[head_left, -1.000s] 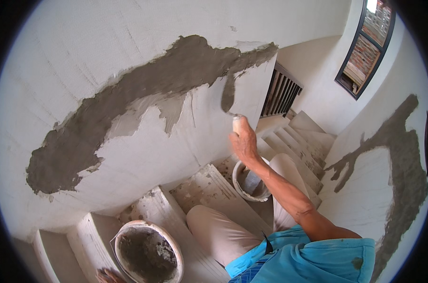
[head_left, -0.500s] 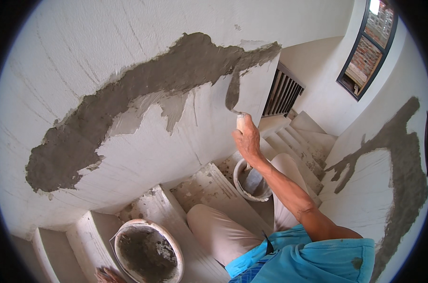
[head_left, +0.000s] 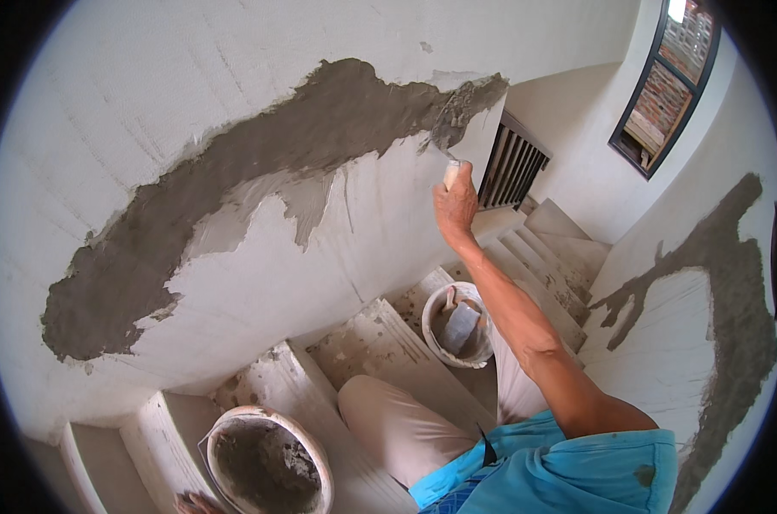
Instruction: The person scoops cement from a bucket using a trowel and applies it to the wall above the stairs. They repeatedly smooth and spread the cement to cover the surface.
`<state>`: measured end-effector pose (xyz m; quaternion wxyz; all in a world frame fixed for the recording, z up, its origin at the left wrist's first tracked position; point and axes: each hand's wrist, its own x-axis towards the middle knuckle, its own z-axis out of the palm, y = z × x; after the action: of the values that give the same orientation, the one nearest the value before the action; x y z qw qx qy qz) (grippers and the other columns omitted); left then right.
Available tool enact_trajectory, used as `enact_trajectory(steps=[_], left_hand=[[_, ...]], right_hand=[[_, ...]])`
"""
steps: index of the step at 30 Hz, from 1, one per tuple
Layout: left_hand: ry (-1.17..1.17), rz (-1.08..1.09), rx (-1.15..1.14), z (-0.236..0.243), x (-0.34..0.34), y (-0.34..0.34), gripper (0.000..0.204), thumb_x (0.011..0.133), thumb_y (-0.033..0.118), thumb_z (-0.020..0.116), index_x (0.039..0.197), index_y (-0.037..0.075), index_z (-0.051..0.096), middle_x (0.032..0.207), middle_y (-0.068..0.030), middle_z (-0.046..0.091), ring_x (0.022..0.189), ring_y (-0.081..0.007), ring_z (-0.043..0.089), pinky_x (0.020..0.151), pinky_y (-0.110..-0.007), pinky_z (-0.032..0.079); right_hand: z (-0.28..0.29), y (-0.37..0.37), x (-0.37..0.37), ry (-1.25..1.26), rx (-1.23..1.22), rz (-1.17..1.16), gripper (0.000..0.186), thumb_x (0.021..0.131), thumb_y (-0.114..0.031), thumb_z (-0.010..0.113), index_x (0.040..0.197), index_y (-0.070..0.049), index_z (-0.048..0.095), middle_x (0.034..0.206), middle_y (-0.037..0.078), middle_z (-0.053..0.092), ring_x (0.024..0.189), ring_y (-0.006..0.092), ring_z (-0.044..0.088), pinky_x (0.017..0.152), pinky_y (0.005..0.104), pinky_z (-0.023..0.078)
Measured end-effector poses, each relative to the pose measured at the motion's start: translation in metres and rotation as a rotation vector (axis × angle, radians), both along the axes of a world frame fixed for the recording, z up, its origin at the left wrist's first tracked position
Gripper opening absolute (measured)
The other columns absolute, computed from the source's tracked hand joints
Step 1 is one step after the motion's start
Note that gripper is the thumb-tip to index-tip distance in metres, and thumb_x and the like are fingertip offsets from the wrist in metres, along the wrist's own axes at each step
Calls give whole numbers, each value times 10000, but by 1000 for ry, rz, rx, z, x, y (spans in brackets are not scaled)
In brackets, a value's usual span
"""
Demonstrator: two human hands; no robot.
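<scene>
My right hand (head_left: 455, 204) grips the pale handle of a trowel (head_left: 450, 127), whose mortar-covered blade lies against the right end of a dark mortar patch (head_left: 200, 180) on the white wall. At the bottom edge, my left hand (head_left: 195, 501) shows only partly, fingers extended beside a bucket of grey mortar (head_left: 225, 423). A second bucket (head_left: 432, 331) stands beyond my left knee, under my right forearm, with a flat grey tool (head_left: 459, 327) inside it.
Concrete steps (head_left: 170, 415) run along the wall and descend to a turn at the right. A dark metal railing (head_left: 510, 163) stands beyond the wall's end. The right-hand wall carries another mortar patch (head_left: 740, 317), below a black-framed window (head_left: 663, 86).
My right hand and trowel have moved up and slightly right, so the blade now sits higher, over the patch's right end, with lumpy mortar under it. My left hand stays low by the bucket.
</scene>
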<state>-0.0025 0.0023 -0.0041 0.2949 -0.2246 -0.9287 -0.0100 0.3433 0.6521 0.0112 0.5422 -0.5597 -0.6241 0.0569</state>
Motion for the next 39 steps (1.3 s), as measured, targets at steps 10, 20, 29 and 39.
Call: enact_trajectory(steps=[10,20,29,39], left_hand=[[-66,-41,26,3,6,9,422,969,405,559,1148,26,604,1113,-208,608,1021,-393,576,871,-550,453],[222,-79,-279,-13,-18,-24,339,973,387,578,1127,87,605,1164,-193,601,1036,-398,581,814,-576,469],[80,-17,-128,-15,-18,-17,450,971,416,566,1187,22,585,1154,-202,604,1062,-391,569,863,-557,458],[-31,19,-5,6,2,5,488,975,456,525,1171,15,599,1109,-203,608,1033,-390,568,892,-545,434]], right_hand=[[-13,-5,18,-103,-70,166,323,786,45,573,1008,3,342,758,278,576,710,490,615,637,504,495],[-46,-67,21,-32,-303,237,334,771,20,558,1033,-17,353,794,280,586,796,512,604,701,551,452],[-12,1,22,261,-222,204,289,747,-13,555,980,-25,385,758,186,559,676,346,598,657,468,493],[6,-10,28,440,-339,405,370,715,22,562,1059,-18,433,765,80,482,532,160,502,406,338,471]])
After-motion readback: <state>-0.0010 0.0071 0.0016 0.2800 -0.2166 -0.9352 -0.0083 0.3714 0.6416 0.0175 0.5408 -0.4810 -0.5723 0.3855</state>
